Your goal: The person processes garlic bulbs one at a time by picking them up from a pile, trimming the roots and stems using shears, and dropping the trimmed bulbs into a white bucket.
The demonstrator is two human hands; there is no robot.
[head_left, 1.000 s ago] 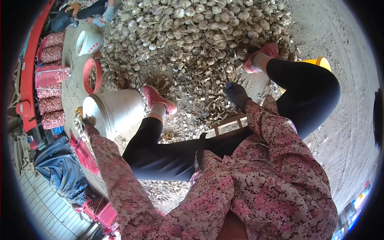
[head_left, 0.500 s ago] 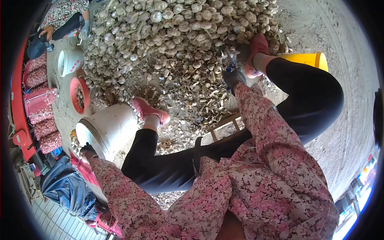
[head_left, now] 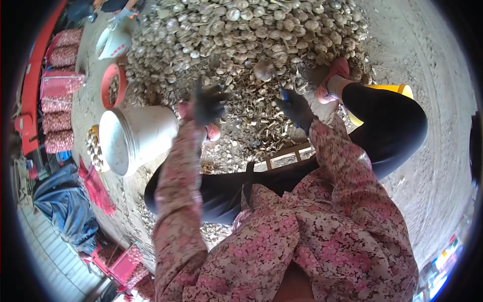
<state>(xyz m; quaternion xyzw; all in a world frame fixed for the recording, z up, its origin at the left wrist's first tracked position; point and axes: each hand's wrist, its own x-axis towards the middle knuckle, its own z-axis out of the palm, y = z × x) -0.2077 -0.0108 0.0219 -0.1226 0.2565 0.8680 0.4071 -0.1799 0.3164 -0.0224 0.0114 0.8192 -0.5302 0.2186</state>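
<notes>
My left hand (head_left: 209,104), in a dark glove, is open with fingers spread and somewhat blurred, above the near left edge of the garlic heap (head_left: 241,38). My right hand (head_left: 298,109), also gloved, is closed around blue-handled shears (head_left: 285,94), whose narrow blades point away from me. Just beyond the blade tips, a larger-looking garlic bulb (head_left: 263,70) appears blurred over the heap. Cut stems and dry scraps (head_left: 256,116) cover the ground beneath both hands.
A tipped white bucket (head_left: 146,133) lies left of my leg. Farther left are a red tub (head_left: 106,88), another white bucket (head_left: 116,43) and stacked garlic sacks (head_left: 59,118). A yellow bucket (head_left: 402,90) sits behind my right leg. Another person's gloved hand (head_left: 122,17) shows at top left.
My left hand has left the white bucket's rim and swung right, to the heap's edge. My right hand, still around the shears, has shifted slightly nearer me. The view has shifted too.
</notes>
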